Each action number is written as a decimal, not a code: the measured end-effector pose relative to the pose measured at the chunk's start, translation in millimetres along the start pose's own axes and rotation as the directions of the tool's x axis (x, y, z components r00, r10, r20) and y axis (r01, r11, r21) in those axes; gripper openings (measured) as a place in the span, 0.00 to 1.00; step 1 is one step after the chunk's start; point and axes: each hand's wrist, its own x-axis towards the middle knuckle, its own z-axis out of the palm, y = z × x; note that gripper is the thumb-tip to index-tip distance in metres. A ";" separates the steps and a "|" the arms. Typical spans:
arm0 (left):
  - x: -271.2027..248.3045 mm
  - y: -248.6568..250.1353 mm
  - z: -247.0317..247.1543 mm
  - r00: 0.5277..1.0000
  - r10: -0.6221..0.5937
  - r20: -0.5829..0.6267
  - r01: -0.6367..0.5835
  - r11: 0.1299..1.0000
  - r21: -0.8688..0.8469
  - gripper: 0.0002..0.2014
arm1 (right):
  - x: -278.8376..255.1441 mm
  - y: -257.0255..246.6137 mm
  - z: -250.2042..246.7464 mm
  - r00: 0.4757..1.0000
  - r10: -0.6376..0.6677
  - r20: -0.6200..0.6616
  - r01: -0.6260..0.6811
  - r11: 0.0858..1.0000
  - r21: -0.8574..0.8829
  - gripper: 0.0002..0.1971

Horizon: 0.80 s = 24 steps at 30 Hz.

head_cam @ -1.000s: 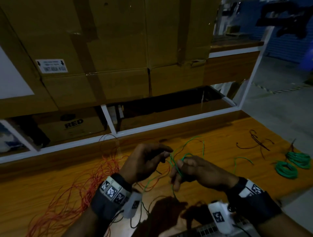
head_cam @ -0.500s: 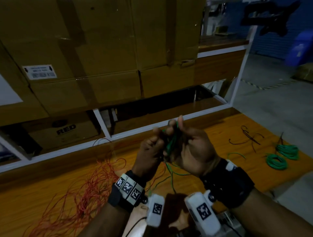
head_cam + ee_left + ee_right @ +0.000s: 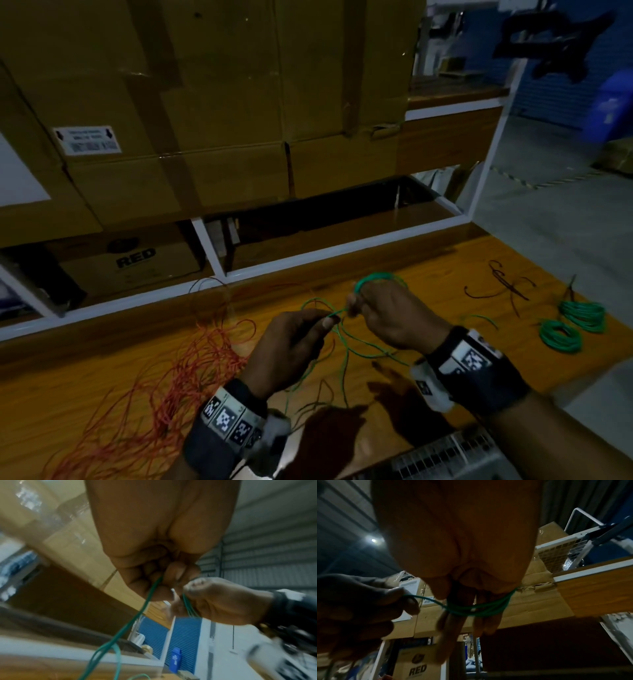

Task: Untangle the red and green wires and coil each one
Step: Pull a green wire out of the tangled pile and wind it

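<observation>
**A Green Wire Is Being Wound Into a Coil**

A green wire (image 3: 346, 337) is held up above the wooden table (image 3: 428, 274). Part of it is wound in loops round the fingers (image 3: 484, 622) of the right hand (image 3: 394, 317). Those fingers are curled only a little, and the thumb is closed against the loops. The small coil (image 3: 378, 278) can be seen poking up over that hand.

From the loops, a short piece of wire runs sideways to the left hand (image 3: 291, 346). There it is pinched between the thumb and fingertips, with the other fingers curled in. The two hands are very near each other. The rest of the wire hangs down from the left hand to the table, so the loose end is fed from the left side, and the left hand is nearer to it.

Two finished green coils (image 3: 570, 323) lie well apart, to the right. One messy pile of red wires (image 3: 171, 387) lies to the left, not yet coiled. A few dark wire bits (image 3: 503, 284) lie further back.
</observation>
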 end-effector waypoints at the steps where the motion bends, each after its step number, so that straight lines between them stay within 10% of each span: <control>1: -0.9 1.6 -3.5 1.000 0.016 -0.010 -0.016 1.000 0.017 0.18 | -2.6 -3.8 2.4 0.997 -0.017 0.079 0.012 0.998 0.068 0.25; 6: 10.1 6.2 -17.8 0.990 0.078 -0.119 -0.077 0.997 0.011 0.10 | -18.3 -24.6 4.8 0.918 -0.123 0.377 -0.183 0.713 0.677 0.26; 15: 38.6 32.2 -9.8 0.994 0.105 0.003 -0.100 0.951 -0.294 0.16 | -23.8 -48.5 -2.1 0.777 -0.500 0.383 -0.353 0.159 0.922 0.18; 22: 24.8 31.4 21.3 0.985 0.025 0.172 0.041 0.927 -0.372 0.09 | -13.9 -61.2 -27.2 0.905 -0.426 -0.009 -0.170 -0.382 0.909 0.17; 24: 20.1 27.2 31.5 0.987 -0.006 0.163 0.073 0.912 -0.403 0.18 | -9.1 -57.1 -37.3 0.982 -0.183 -0.047 -0.014 -0.321 0.947 0.15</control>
